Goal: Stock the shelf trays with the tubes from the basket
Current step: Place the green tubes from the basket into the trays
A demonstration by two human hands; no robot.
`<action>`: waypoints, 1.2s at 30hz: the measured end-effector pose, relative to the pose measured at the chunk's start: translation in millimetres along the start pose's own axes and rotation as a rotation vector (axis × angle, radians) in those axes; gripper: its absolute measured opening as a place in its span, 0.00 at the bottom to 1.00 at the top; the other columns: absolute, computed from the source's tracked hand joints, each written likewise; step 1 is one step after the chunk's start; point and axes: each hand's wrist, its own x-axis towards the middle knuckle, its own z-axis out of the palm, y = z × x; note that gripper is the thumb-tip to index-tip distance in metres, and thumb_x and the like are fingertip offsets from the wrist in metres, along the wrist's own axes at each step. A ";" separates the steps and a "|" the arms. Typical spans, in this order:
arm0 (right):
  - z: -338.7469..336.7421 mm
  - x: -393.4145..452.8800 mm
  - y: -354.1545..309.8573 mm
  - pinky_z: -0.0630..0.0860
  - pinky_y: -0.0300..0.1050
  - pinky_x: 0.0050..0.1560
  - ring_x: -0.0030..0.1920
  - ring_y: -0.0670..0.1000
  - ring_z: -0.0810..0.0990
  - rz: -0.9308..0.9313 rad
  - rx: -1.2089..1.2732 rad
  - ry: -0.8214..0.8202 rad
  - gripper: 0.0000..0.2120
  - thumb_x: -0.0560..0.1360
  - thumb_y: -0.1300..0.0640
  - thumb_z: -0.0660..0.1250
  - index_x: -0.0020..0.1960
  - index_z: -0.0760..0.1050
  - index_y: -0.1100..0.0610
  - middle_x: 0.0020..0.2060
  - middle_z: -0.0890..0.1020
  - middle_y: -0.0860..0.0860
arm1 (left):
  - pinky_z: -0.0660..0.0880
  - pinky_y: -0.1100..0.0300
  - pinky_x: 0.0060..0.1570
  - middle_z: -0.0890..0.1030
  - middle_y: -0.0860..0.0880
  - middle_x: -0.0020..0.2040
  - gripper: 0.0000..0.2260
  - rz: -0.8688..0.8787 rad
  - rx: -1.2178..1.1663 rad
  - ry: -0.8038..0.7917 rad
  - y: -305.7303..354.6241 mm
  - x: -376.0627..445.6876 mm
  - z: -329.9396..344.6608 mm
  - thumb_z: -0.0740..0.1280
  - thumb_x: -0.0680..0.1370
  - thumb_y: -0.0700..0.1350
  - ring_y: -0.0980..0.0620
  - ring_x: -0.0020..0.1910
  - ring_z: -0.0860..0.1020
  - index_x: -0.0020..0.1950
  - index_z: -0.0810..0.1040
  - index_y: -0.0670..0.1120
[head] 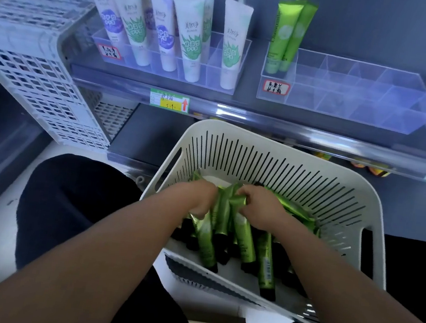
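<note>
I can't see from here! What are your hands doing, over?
Both hands, left and right, gripping green tubes in basket. Clear tray mostly unfilled. Nothing blocking.

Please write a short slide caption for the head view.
Both hands gather green tubes from the basket.

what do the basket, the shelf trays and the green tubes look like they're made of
Basket: likely matte off-white moulded plastic, with slotted walls and rounded rim.
Shelf trays: clear rigid plastic, probably acrylic; the dividers show through.
Green tubes: glossy, metallic-looking film, perhaps laminate; crimped ends, black caps that look plastic. Both hands grip some.
</note>
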 end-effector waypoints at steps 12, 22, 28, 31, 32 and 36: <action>-89.1 -38.6 -29.6 0.71 0.42 0.48 0.48 0.50 0.80 -0.091 0.046 0.442 0.07 0.74 0.55 0.66 0.45 0.83 0.54 0.45 0.84 0.49 | 0.71 0.62 0.47 0.85 0.49 0.48 0.06 0.142 -0.146 0.542 30.3 -51.5 -85.4 0.71 0.73 0.41 0.50 0.50 0.81 0.48 0.85 0.45; -204.8 -41.3 -54.7 0.70 0.40 0.44 0.43 0.47 0.79 -0.142 0.150 0.793 0.08 0.75 0.55 0.65 0.46 0.84 0.52 0.40 0.84 0.49 | 0.71 0.66 0.48 0.81 0.51 0.41 0.04 0.174 -0.329 1.009 41.8 -90.1 -199.2 0.70 0.74 0.39 0.53 0.45 0.78 0.47 0.84 0.43; -266.2 -15.0 -67.0 0.71 0.40 0.41 0.40 0.48 0.80 -0.192 0.187 0.966 0.08 0.75 0.55 0.65 0.46 0.84 0.52 0.40 0.85 0.50 | 0.76 0.57 0.53 0.85 0.46 0.46 0.05 0.143 -0.278 1.155 45.6 -84.5 -263.5 0.70 0.73 0.39 0.46 0.49 0.81 0.46 0.84 0.46; -279.0 5.2 -66.2 0.72 0.41 0.45 0.44 0.51 0.81 -0.192 0.179 0.983 0.09 0.75 0.55 0.65 0.47 0.84 0.53 0.43 0.86 0.50 | 0.77 0.54 0.53 0.84 0.46 0.47 0.05 0.125 -0.283 1.163 45.4 -73.3 -280.9 0.69 0.74 0.40 0.44 0.49 0.81 0.46 0.84 0.47; -280.5 11.9 -65.5 0.73 0.42 0.45 0.45 0.51 0.81 -0.190 0.170 0.979 0.09 0.75 0.56 0.65 0.47 0.84 0.53 0.43 0.86 0.51 | 0.77 0.54 0.53 0.84 0.45 0.47 0.06 0.120 -0.275 1.157 45.4 -68.6 -284.0 0.68 0.74 0.40 0.43 0.49 0.81 0.46 0.84 0.47; -280.4 36.8 -60.8 0.76 0.45 0.47 0.45 0.54 0.81 -0.182 0.152 0.934 0.09 0.76 0.57 0.64 0.46 0.84 0.55 0.43 0.85 0.53 | 0.77 0.53 0.53 0.83 0.44 0.49 0.07 0.098 -0.290 1.143 44.2 -50.4 -288.9 0.67 0.75 0.40 0.42 0.51 0.80 0.49 0.84 0.47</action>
